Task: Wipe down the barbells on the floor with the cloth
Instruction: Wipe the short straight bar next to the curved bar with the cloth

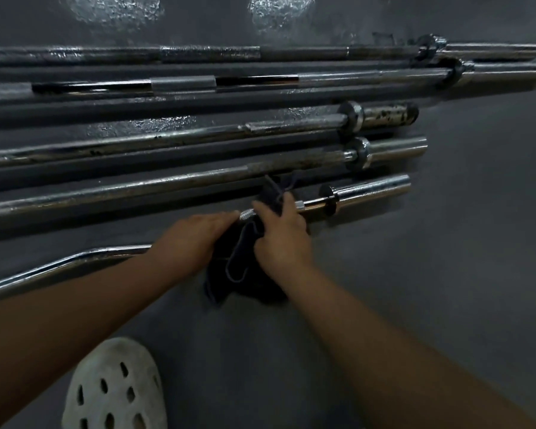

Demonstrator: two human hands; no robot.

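Dark cloth (245, 267) bunched over curved barbell (372, 188), nearest of those on the floor (415, 274), just inside its right collar. Right hand (283, 239) clenched on cloth, wrapping shaft for all-round contact. Left hand (195, 239) laid alongside, probably steadying; finger curl not discernible.

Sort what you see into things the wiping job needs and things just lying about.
Job: dark cloth; curved chrome barbell; four straight steel barbells; left hand; right hand.
Lying about: white perforated clog.
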